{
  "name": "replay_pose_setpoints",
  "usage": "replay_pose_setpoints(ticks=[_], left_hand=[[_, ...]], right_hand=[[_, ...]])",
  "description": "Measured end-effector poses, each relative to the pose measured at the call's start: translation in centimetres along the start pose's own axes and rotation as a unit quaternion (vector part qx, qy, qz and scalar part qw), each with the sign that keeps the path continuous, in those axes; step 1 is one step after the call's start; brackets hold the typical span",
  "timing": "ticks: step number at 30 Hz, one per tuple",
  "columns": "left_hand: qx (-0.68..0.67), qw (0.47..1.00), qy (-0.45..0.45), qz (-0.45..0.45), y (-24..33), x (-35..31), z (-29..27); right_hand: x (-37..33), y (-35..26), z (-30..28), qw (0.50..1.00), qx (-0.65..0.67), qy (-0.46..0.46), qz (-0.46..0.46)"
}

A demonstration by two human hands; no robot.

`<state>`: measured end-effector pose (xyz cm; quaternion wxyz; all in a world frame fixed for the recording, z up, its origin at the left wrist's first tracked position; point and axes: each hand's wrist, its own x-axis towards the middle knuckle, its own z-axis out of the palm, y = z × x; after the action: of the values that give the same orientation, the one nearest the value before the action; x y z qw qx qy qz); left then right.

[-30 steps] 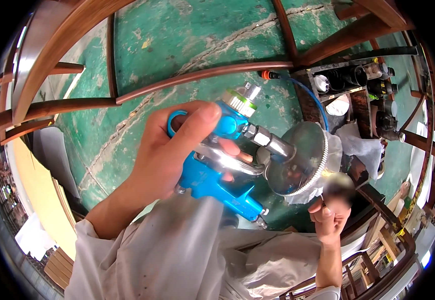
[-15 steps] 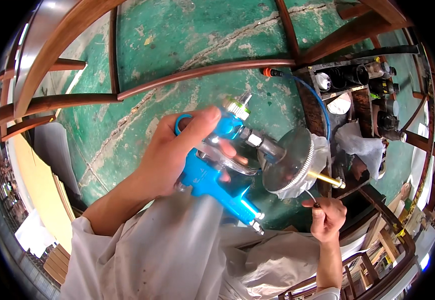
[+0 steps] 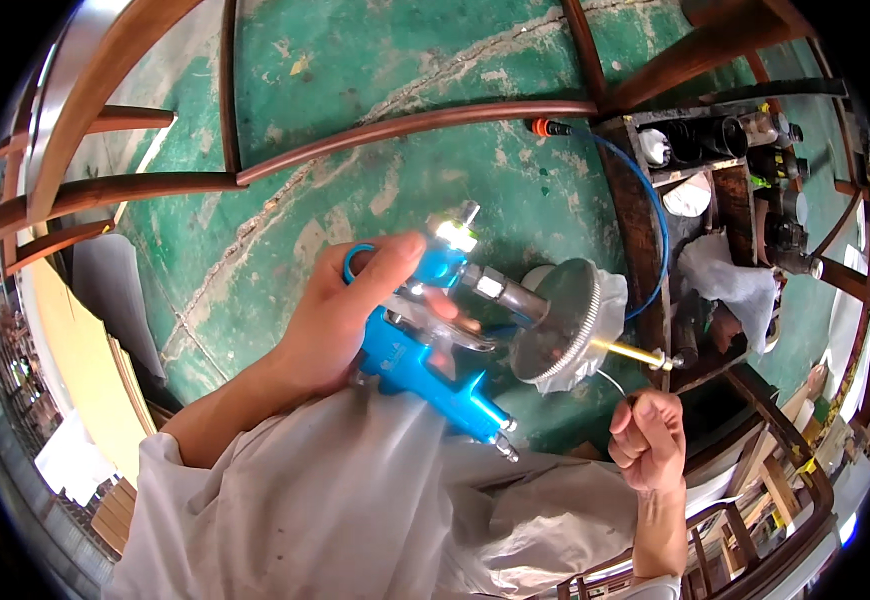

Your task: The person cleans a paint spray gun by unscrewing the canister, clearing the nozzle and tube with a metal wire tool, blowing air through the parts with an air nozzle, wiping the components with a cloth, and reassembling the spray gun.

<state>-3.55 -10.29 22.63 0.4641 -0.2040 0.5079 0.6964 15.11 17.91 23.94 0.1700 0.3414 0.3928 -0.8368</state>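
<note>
My left hand (image 3: 340, 315) is wrapped round a blue spray gun (image 3: 420, 375), which lies tilted above my lap. Its nozzle end, with a bright metal tip (image 3: 458, 232), points up and away from me. Joined to the gun by a metal fitting is a round grey cup lid (image 3: 560, 325) with a ridged rim. Pale, crumpled sheeting (image 3: 612, 310) shows behind the rim, and a brass tube (image 3: 635, 352) sticks out to the right. Below that tube my right hand (image 3: 650, 435) is closed on a thin white strand (image 3: 610, 381) curving toward the lid; its far end is hidden.
Brown wooden frame bars (image 3: 415, 122) cross ahead. On the right, a dark wooden crate (image 3: 635, 215) holds bottles (image 3: 780, 165) and a pale rag (image 3: 730, 285). A blue hose (image 3: 655, 200) with an orange connector (image 3: 545, 127) runs beside it. Boards (image 3: 85, 360) stand at left.
The spray gun and lid have shifted slightly left in my left hand. My right hand has turned, its fingers curled tighter, and sits a little lower.
</note>
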Motion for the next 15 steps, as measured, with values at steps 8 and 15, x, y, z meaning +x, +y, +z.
replay_pose_setpoints(ticks=[8, 15], left_hand=[[-0.022, 0.995, 0.066, -0.073, -0.9, 0.9, -0.3], [0.018, 0.984, 0.075, -0.162, -2.1, 0.3, -2.1]], right_hand=[[0.3, -0.8, 0.1, 0.800, -0.512, -0.008, -0.314], [-0.8, -1.6, -0.1, 0.601, -0.712, -0.071, -0.356]])
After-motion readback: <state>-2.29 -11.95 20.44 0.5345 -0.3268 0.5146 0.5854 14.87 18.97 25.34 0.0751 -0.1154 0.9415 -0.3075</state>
